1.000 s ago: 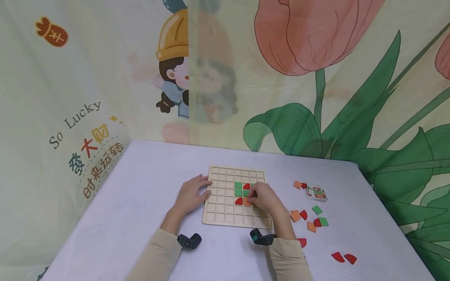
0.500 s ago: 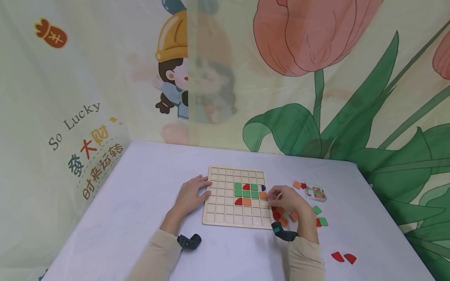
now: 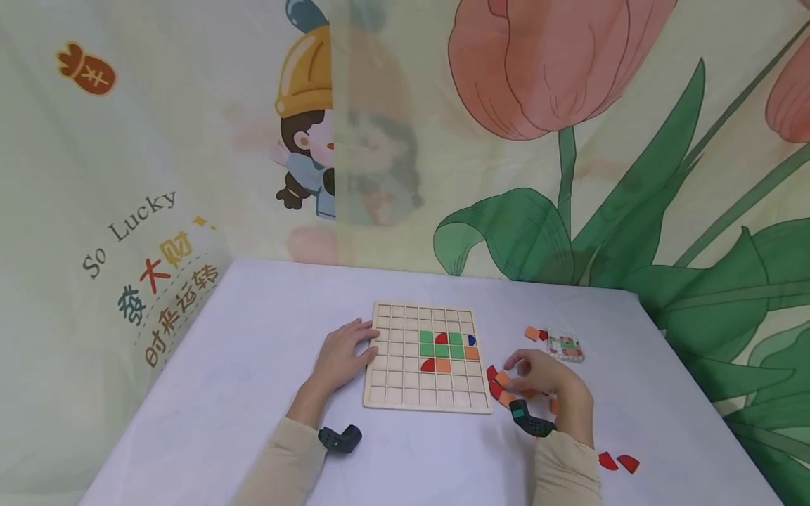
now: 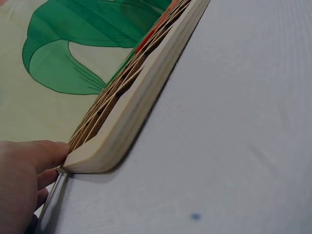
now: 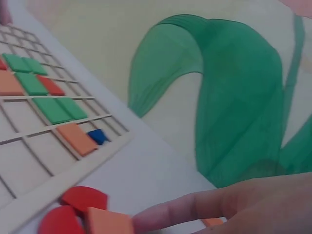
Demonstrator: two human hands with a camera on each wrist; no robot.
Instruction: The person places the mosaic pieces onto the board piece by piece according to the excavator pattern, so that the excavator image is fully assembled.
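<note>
At the left, the gridded board [image 3: 411, 377] could turn on the white cloth of the desk [image 3: 278, 295], since the left grip [image 3: 339, 357] meets it only along one edge; a hard push from the other side would likely be the cause. This grip shows its back to the head camera, thumb and fingers spread, tips at the board's left rim, and I see nothing pinched in it.

Toward the board's right edge, the blue piece [image 3: 471, 340] fills only part of its cell, so a brushing sleeve or finger might twist it. The orange tile beside it [image 3: 471, 353] seems to fit its cell better.

Just right of the board, the loose orange tile [image 3: 503, 379] appears to overlap the red pieces [image 3: 496, 388]; lifting it carelessly could drag them along, or the tile could slip because it is thin and flat. The right grip [image 3: 548, 374] arches over this cluster, wrist bent, fingers apart, one tip at the tile's side; the head view shows a gap between the digits, with no pinch visible. The dark wrist camera [image 3: 531, 420] hangs low near the pieces and might nudge them.
</note>
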